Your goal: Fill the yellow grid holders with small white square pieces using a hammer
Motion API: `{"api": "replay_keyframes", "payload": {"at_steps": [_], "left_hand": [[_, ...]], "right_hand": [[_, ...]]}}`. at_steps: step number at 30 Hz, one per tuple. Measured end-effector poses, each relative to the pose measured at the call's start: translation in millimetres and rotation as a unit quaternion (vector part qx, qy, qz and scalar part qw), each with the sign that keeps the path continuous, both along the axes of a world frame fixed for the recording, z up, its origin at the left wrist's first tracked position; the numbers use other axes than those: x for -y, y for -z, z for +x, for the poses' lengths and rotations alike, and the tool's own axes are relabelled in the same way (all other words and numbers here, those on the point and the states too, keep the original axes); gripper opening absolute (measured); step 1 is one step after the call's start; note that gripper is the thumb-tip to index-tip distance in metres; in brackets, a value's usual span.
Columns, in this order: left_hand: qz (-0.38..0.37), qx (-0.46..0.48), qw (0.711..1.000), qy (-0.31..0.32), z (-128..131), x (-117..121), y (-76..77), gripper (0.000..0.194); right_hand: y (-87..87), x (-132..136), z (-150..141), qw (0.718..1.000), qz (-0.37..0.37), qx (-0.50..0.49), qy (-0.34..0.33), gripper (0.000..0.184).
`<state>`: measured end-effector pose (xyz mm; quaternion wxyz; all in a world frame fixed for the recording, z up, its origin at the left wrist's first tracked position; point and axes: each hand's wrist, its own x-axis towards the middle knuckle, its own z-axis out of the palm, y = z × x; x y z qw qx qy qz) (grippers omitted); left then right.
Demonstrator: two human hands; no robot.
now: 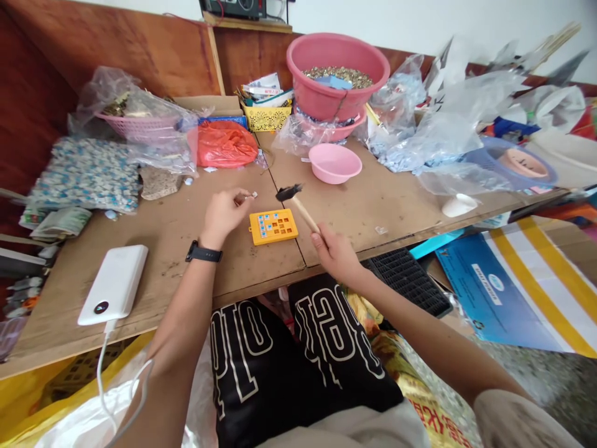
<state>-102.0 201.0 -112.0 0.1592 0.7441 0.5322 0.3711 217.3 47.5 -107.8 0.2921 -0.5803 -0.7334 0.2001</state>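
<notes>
Above the table (364, 211), the right hand (336, 252) tilts a hammer (298, 208) forward-left.

Plastic tray (273, 226) on wooden table (373, 205), power bank (113, 285) left of it, small basin (334, 163) behind

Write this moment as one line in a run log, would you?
left hand: pinching small piece | right hand: gripping hammer | between them: yellow board on wooden table
</notes>
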Motion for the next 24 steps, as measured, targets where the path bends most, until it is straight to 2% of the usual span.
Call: {"api": "replay_keyframes", "payload": {"at_steps": [2,4,6,8,10,14,16,19,24], "left_hand": [[-0.007,-0.023,0.999,-0.035,-7,-5,5.2,0.025],[-0.010,-0.037,0.997,-0.073,-13,-11,13.1,0.026],[-0.009,-0.035,0.994,-0.106,-16,-16,21.6,0.029],[-0.008,-0.029,0.992,-0.127,-15,-20,28.4,0.032],[-0.007,-0.026,0.992,-0.122,-13,-23,32.4,0.033],[0.007,-0.058,0.996,-0.064,-6,-28,33.3,0.028],[0.014,-0.094,0.994,-0.055,-4,-32,32.8,0.024],[0.011,-0.120,0.991,-0.060,-3,-34,32.3,0.020],[0.003,-0.053,0.997,-0.049,-8,-24,26.3,0.021]], "right_hand": [[6.9,1,-5,0.998,-0.036,0.051,-0.022,0.018],[12.9,-1,-9,0.994,-0.067,0.059,-0.062,0.019],[18.6,-6,-10,0.993,-0.079,0.007,-0.091,0.027],[24.8,-11,-10,0.988,-0.097,-0.080,-0.089,0.038],[30.7,-16,-9,0.970,-0.158,-0.174,-0.064,0.044],[33.6,-22,-6,0.901,-0.307,-0.306,-0.029,0.044],[30.4,-23,-5,0.883,-0.329,-0.334,-0.024,0.042],[25.1,-25,-3,0.873,-0.339,-0.350,-0.021,0.040],[25.7,-25,-1,0.862,-0.341,-0.373,-0.030,0.042]]}}
